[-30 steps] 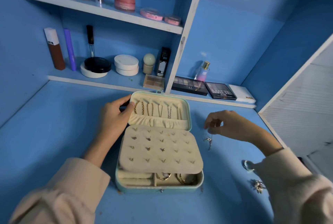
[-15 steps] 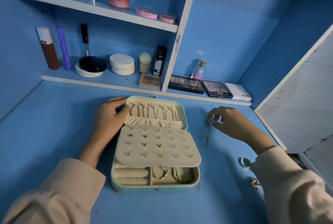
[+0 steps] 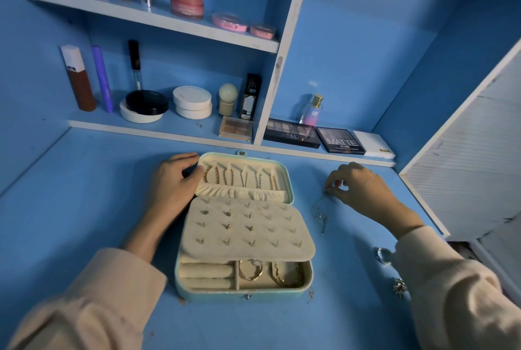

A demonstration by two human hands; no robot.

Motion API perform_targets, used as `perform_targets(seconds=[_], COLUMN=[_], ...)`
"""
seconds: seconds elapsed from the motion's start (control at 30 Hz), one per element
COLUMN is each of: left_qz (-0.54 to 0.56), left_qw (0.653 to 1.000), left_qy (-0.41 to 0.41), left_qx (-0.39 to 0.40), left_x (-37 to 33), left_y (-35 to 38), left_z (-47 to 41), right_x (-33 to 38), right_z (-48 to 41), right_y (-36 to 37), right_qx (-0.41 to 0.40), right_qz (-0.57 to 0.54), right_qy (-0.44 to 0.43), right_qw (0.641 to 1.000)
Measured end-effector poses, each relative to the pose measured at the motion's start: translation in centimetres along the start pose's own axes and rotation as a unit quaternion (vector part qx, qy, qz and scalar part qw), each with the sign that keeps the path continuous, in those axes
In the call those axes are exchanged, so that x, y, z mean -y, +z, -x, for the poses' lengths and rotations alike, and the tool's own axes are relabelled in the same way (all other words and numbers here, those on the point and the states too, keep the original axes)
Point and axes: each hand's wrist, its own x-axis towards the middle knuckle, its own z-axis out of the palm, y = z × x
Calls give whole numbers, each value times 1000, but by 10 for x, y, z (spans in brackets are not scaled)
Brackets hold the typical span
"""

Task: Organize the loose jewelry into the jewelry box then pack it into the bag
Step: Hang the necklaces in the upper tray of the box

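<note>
Right of the jewelry box (image 3: 242, 294), the right hand (image 3: 363, 186) pinches a necklace (image 3: 321, 218); left hand (image 3: 172, 183) grips its lid (image 3: 288, 177).

Home vanity nook. Blue shelves (image 3: 146, 15) hold cosmetics: eyeshadow palettes (image 3: 339, 139), perfume bottle (image 3: 311, 111), powder compacts (image 3: 192, 101), pink jar (image 3: 186, 0).

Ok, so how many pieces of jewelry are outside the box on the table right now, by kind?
Silver chain necklace, pinched by the right hand: 1
Silver ring: 1
Small sparkly piece, kind unclear: 1
Total: 3 in view outside the jewelry box
</note>
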Motion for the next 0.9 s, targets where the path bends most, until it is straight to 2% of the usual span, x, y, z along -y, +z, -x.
perform_targets(seconds=[0.1,0.23,0.33,0.4,0.57,0.73,0.8,0.9], left_qz=[3,47,141,156,152,118,89,118], left_qw=[1000,997,985,983,971,937,933,938], left_qy=[-10,-50,-96,-82,19,51,63,57], left_qx=[3,24,26,43,184,324,344,320], left_x=[-2,-7,-20,-36,-107,-161,-169,-176], left_y=[-1,-5,-16,-24,-21,30,48,63], left_z=[1,3,5,5,5,6,6,7], right_x=[-2,1,4,6,13,25,30,34], right_z=[0,2,5,5,7,9,9,7], right_y=[-5,-21,-31,-38,-56,-72,-79,-85], right_qx=[-23,-66,-72,-73,-80,-88,-85,-88], right_qz=[-113,-241,-348,-410,-486,-545,-563,-564], right_qy=[33,76,109,119,105,68,55,41], right_qw=[993,965,928,901,864,831,821,820])
